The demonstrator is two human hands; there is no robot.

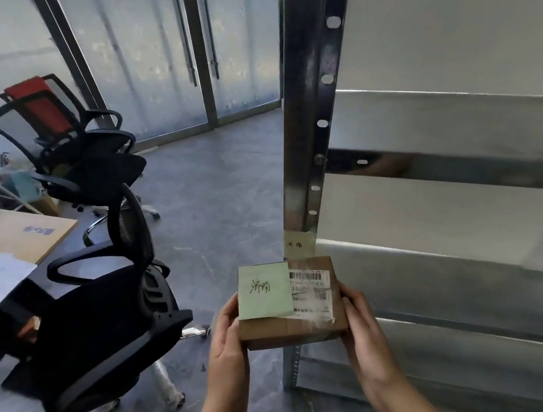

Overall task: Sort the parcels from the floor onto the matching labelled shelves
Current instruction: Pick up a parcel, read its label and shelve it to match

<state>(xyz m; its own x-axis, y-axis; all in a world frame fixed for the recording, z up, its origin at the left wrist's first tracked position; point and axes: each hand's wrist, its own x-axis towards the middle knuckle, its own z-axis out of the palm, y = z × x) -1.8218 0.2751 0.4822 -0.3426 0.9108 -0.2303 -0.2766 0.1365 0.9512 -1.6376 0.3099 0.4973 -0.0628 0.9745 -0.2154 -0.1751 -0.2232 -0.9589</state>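
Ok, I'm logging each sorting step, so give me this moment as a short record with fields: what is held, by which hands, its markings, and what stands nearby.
held item: brown cardboard parcel, off the floor
left hand: grips the parcel's left side
right hand: grips the parcel's right side
parcel markings: green note with handwriting, white shipping label with barcode
shelf label: green tag on the metal upright, just above the parcel in view
shelves: metal shelf, no parcels visible
nearby: black office chair at left

I see an office. Mesh swivel chairs (83, 154) stand beside a desk (15, 236). Glass doors (170, 53) close the back.
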